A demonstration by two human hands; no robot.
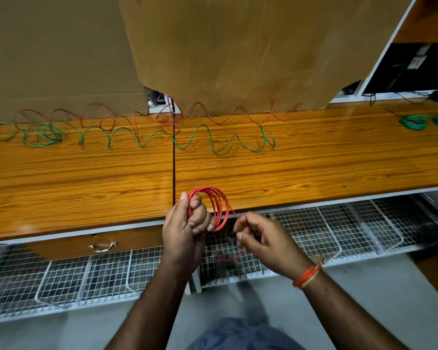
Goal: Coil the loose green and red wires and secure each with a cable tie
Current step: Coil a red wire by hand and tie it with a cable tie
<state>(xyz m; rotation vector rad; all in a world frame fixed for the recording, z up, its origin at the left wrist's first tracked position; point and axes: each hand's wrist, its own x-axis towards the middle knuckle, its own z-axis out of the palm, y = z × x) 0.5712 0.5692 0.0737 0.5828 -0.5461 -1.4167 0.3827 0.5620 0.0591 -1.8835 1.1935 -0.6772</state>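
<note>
Brown cardboard sheets [228,51] stand along the back of the wooden desk [314,168] and hide what is behind them; only a small gap between them shows some dark, unclear parts. At the right edge, one of two finished green coils [414,122] is cut off by the frame. The far left end of the loose wires is blurred, and I cannot separate the strands there.

The red wire coil [216,208] is held in the air just over the front edge of the desk. It has several round turns, close together, bright red. The left hand [187,228] grips one side of the coil with curled fingers, the thumb pointing up. The right hand [261,238] pinches the free end of the same wire, which makes a thin loop below, in front of the wire mesh trays [86,274]. An orange thread band [309,272] is around the right wrist.

Further back, a loose green wire [187,140] lies in waves across the desk, and a loose red wire [213,114] lies behind it, near the cardboard.
</note>
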